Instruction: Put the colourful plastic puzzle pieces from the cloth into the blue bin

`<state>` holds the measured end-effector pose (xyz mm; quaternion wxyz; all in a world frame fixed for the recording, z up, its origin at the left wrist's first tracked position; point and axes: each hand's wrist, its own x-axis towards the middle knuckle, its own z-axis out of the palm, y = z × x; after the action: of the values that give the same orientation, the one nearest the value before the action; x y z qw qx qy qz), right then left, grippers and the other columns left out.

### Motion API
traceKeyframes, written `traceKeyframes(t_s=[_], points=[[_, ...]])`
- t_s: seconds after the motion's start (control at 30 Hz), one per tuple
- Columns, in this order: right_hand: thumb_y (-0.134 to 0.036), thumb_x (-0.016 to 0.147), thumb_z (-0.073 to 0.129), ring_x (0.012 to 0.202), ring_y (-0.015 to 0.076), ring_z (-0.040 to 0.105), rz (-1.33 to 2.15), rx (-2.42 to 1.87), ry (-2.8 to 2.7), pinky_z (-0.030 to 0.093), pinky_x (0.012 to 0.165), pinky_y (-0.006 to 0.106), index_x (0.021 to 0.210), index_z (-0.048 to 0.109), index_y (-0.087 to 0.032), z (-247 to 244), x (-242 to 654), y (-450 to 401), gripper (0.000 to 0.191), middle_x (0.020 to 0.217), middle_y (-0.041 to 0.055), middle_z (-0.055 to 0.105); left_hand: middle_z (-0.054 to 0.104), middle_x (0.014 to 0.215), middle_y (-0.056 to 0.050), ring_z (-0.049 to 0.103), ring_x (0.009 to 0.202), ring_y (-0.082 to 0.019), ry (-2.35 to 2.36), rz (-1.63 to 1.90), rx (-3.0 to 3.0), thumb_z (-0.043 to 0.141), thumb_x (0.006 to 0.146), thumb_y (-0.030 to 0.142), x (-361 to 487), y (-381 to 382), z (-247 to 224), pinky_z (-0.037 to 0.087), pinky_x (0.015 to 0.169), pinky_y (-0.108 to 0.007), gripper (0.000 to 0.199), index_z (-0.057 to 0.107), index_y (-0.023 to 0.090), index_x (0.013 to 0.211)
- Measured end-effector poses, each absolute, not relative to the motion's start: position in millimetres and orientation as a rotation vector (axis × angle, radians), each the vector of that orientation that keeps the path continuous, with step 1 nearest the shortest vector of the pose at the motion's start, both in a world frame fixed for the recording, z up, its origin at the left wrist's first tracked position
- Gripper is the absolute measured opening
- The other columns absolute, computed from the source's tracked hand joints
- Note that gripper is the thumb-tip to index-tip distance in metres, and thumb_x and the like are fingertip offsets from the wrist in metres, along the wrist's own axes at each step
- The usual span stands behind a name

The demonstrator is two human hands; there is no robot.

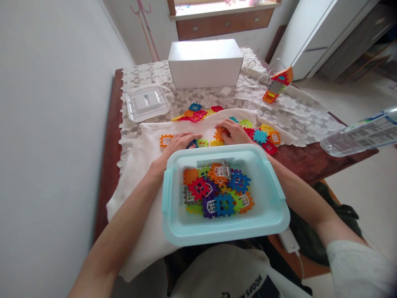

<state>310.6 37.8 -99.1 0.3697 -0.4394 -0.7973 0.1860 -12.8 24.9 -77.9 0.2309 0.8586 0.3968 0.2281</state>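
A pale blue plastic bin (pixel 173 231) rests on my lap at the table's near edge, holding several colourful interlocking building tiles (pixel 217 190). Beyond it, on a white cloth (pixel 145 157), my left hand (pixel 180 142) lies over a dark blue tile with a green one beside its fingers. My right hand (pixel 232 131) rests on an orange tile (pixel 219 133). More loose tiles (pixel 263 136) lie to the right of that hand, and another cluster (pixel 195 114) sits farther back.
A white box (pixel 204 62) stands at the table's far end. A clear lid (pixel 147 102) lies at the back left, a small built tile structure (pixel 276 85) at the back right. A clear container (pixel 362 134) juts in from the right. Wall close on the left.
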Motion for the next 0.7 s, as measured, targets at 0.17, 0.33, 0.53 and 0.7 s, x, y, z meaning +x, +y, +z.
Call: traceKeyframes(t_s=[0.17,0.33,0.53,0.7], points=[[-0.012,0.093,0.06,0.115,0.031,0.077,0.462,-1.126,-2.062,0.062,0.108,0.046,0.124,0.082,-0.023,-102.5,312.1,41.1,0.039,0.128,0.014,0.083,0.084,0.149,-0.013,0.076,0.143,-0.04,1.056,0.597,2.353,0.08,0.099,0.038,-16.8,24.4,-75.8,0.057,0.131,-0.057,0.048,0.085,0.029,0.145],[-0.012,0.092,0.059,0.114,0.0295,0.077,0.451,-1.047,-2.052,0.064,0.107,0.044,0.124,0.082,-0.023,-106.8,313.7,44.4,0.041,0.127,0.0124,0.084,0.084,0.143,-0.011,0.078,0.135,-0.036,1.02,0.69,2.36,0.084,0.097,0.039,-17.7,19.6,-70.6,0.06,0.125,-0.052,0.05,0.082,0.028,0.146],[-0.013,0.098,0.057,0.112,0.0275,0.078,0.416,-0.997,-2.026,0.064,0.103,0.041,0.12,0.082,-0.024,-107.8,312.0,43.9,0.034,0.124,0.0114,0.084,0.085,0.13,-0.009,0.079,0.125,-0.03,1.015,0.835,2.378,0.079,0.106,0.036,-15.9,23.9,-72.1,0.062,0.118,-0.047,0.032,0.087,0.028,0.136],[-0.018,0.101,0.06,0.113,0.0275,0.079,0.433,-0.992,-2.033,0.065,0.105,0.043,0.121,0.082,-0.025,-104.6,310.4,41.9,0.031,0.124,0.011,0.084,0.086,0.112,-0.009,0.08,0.109,-0.028,1.038,0.962,2.378,0.085,0.107,0.051,-13.7,28.3,-77.8,0.065,0.104,-0.043,0.026,0.091,0.026,0.113]])
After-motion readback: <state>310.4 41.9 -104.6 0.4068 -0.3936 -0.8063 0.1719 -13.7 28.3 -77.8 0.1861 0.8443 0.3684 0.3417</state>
